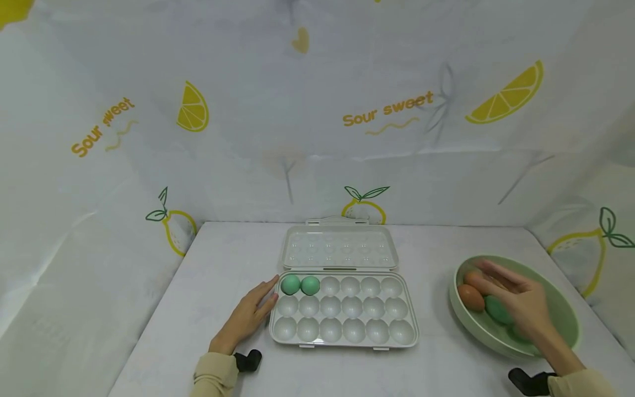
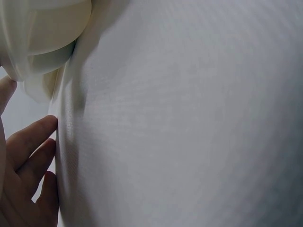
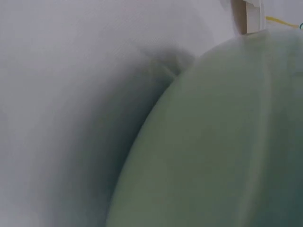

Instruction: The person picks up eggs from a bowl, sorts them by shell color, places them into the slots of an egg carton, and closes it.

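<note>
An open white egg tray [image 1: 347, 344] lies mid-table, its clear lid [image 1: 339, 248] folded back. Two green eggs [image 1: 290, 284] [image 1: 310, 285] sit in the far-left cells of the back row; the other cells are bare. My left hand [image 1: 250, 314] rests flat on the table, fingertips against the tray's left side; the left wrist view shows those fingers [image 2: 28, 142] beside the tray's corner [image 2: 42, 28]. My right hand [image 1: 521, 300], blurred, reaches with straight fingers into a green bowl [image 1: 565, 309], over a brown egg [image 1: 470, 298] and a green egg [image 1: 498, 310]. It grips nothing I can see.
The table is covered with a white cloth [image 2: 189, 118], and lemon-print sheets wall it in at the back and both sides. The bowl stands near the right edge; the right wrist view shows only its outer wall [image 3: 227, 142] and the cloth.
</note>
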{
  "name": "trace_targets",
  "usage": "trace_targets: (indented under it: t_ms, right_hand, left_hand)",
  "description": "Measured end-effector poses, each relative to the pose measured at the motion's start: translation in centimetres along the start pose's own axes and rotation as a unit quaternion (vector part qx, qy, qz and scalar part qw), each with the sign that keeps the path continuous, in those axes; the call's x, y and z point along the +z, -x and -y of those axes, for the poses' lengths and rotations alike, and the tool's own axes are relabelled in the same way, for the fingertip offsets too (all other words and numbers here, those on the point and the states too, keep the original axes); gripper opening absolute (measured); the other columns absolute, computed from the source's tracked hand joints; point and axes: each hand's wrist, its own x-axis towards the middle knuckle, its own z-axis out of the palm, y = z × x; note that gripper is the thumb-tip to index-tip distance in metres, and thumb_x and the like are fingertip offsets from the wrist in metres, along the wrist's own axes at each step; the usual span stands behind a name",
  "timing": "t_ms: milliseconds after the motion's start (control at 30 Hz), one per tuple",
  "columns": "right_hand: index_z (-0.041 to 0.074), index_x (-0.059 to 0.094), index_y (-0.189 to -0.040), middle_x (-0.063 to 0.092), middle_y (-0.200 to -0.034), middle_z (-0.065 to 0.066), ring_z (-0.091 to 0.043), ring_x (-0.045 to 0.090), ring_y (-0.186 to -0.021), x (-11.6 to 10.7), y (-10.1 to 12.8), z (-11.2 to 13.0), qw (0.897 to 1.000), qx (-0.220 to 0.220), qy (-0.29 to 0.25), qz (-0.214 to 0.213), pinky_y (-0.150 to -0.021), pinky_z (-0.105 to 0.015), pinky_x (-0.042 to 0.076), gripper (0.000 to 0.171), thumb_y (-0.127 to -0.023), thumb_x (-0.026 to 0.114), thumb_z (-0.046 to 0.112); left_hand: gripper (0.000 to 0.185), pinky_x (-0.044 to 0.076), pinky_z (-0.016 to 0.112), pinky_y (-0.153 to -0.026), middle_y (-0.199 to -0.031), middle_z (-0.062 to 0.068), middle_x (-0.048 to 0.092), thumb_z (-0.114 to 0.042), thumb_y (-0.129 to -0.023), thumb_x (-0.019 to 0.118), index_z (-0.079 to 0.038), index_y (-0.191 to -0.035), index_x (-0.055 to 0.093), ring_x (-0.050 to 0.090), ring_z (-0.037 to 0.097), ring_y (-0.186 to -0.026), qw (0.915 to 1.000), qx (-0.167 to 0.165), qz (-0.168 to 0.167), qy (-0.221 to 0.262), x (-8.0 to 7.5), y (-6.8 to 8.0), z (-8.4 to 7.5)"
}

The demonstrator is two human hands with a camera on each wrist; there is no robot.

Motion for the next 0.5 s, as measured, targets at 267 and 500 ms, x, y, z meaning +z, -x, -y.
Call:
trace_targets:
  t_ms: [267,500]
  right_hand:
    - [0.018,0.07,-0.133,0.075,-0.113,0.024,0.012,0.069,-0.102,-2.3,0.5,-0.4,0.999,0.035,0.019,0.009,-0.084,-0.002,0.053,0.046,-0.095,0.065,-0.008]
    - [0.018,0.072,-0.129,0.076,-0.107,0.025,0.015,0.068,-0.098,-3.7,0.7,-0.8,0.995,0.076,0.063,-0.015,-0.079,-0.002,0.053,0.04,-0.093,0.072,0.0]
  left_hand:
    - [0.052,0.032,0.062,-0.123,-0.155,0.013,0.052,-0.039,-0.106,0.054,-0.023,-0.155,0.047,0.039,0.043,-0.15,1.0,-0.007,0.002,0.002,0.1,-0.1,0.1]
    - [0.052,0.032,0.062,-0.123,-0.155,0.014,0.052,-0.039,-0.106,0.054,-0.024,-0.155,0.046,0.04,0.043,-0.15,1.0,-0.009,0.0,-0.003,0.0,-0.1,0.1]
